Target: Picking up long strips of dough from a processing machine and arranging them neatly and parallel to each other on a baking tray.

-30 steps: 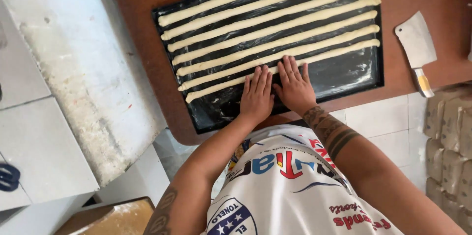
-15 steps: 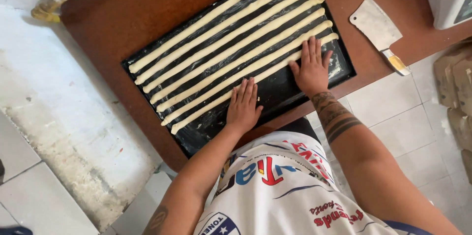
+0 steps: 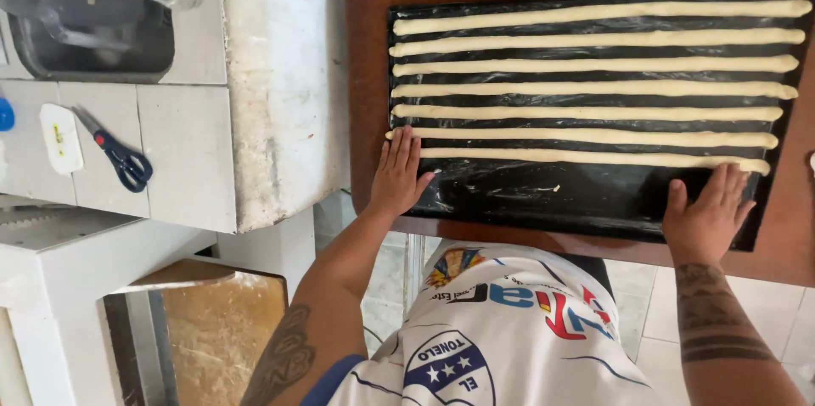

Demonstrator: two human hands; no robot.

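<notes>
Your left hand and right hand lie flat, fingers spread, gripping nothing — pressing opposite ends of the nearest long pale dough rope. It lies on the black rectangular baking tray atop the brown wooden table, six matching ropes beyond.

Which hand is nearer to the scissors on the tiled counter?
Left. The left hand rests at the left end of the black tray, closer to the scissors on the counter. The right hand lies at the tray's far right end.

White short-sleeve jersey with blue sleeve trim, colourful printed logos — tattoos on both forearms, bare hands, no gloves.
</notes>
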